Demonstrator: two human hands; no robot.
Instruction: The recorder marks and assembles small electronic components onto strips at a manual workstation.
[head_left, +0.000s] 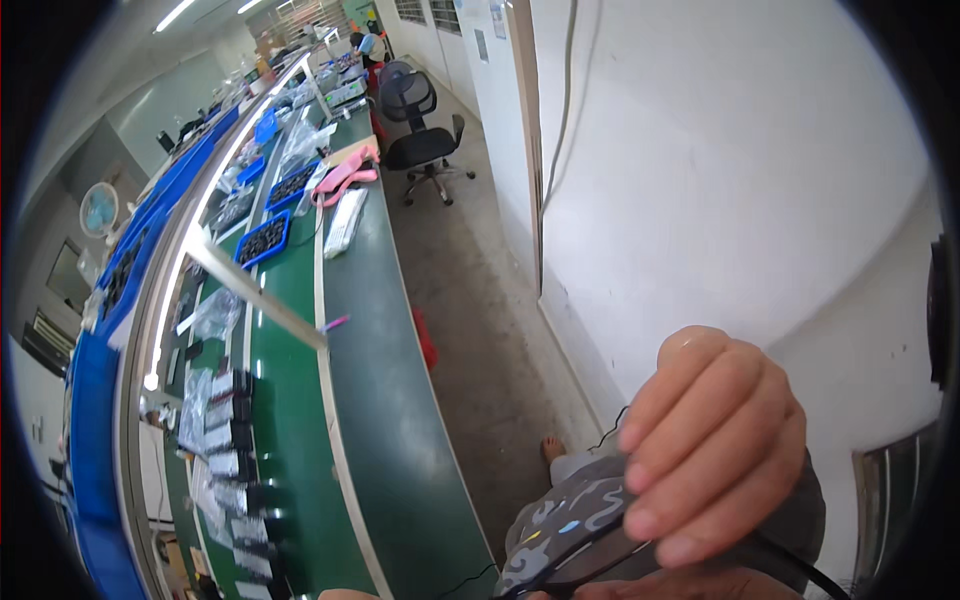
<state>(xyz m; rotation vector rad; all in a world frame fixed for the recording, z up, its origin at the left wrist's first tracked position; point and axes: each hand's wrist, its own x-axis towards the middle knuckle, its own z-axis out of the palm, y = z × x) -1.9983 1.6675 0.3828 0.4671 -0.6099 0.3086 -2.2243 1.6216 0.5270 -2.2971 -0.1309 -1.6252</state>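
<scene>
My right hand point(720, 450) is raised at the lower right, its fingers curled downward and close together. Beneath the fingertips, a thin black cord-like strand point(800, 565) runs along my grey patterned clothing point(560, 520). Whether the fingers grip that strand or something else is hidden. Along the bottom edge shows a strip of skin that seems to be my left hand point(690, 584), cut off by the frame. Its fingers cannot be made out.
On the left runs a long green workbench point(400, 420) with several black parts in clear wrapping point(230, 440), blue trays of dark pieces point(263, 240) and a pink strap-like item point(345, 178). A black swivel chair point(420, 148) stands in the aisle. A white wall point(700, 180) rises on the right.
</scene>
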